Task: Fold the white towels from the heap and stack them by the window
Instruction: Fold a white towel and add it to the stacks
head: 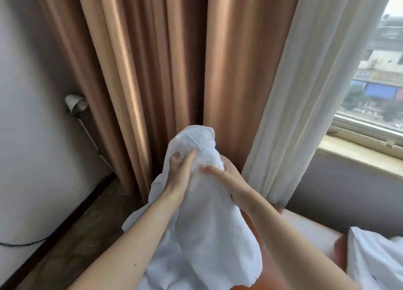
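Note:
I hold a white towel (209,220) up in front of the brown curtain, and it hangs down bunched between my arms. My left hand (180,172) grips its upper part, fingers curled into the cloth near the top. My right hand (229,178) holds the towel from the right side, thumb on the front and fingers hidden behind the fabric. More white towel cloth (161,265) lies heaped below the hanging towel. Another white towel (375,259) lies at the lower right.
Brown curtains (141,71) and a white sheer curtain (305,93) hang ahead. The window (375,76) and its sill (359,156) are at the right. An orange-brown surface (272,246) lies under the towels. A cable (19,244) runs along the floor at left.

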`<move>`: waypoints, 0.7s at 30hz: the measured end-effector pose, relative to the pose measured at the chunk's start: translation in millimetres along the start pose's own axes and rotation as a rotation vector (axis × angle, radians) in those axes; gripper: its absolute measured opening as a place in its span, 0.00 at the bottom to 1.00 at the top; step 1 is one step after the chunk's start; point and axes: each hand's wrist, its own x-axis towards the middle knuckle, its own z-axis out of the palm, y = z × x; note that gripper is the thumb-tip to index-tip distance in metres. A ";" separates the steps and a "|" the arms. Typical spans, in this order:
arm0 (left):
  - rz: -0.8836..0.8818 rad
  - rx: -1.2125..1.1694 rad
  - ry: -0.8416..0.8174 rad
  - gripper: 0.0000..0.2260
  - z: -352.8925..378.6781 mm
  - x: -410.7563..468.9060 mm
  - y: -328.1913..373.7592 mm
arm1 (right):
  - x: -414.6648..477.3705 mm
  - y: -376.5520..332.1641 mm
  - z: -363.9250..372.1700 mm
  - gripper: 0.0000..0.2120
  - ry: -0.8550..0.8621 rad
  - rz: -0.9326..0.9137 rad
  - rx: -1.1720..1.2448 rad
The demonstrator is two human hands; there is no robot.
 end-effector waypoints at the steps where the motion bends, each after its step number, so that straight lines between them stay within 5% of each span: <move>1: 0.010 0.027 0.020 0.35 -7.1 10.2 -8.8 | 11.9 8.6 5.6 0.30 0.041 0.008 -0.038; 5: 0.042 0.226 0.064 0.41 -32.8 47.8 -54.3 | 42.6 51.3 22.5 0.37 0.165 -0.030 -0.248; 8: 0.107 0.562 -0.025 0.33 -48.8 67.4 -85.4 | 49.1 90.7 25.0 0.30 0.130 -0.120 -0.667; 13: 0.167 1.215 -0.196 0.26 -67.2 78.8 -125.7 | 43.6 144.2 26.7 0.29 0.032 0.005 -1.117; 21: 0.226 1.431 -0.209 0.29 -57.1 64.4 -136.9 | 31.0 153.9 19.8 0.30 -0.071 0.048 -1.323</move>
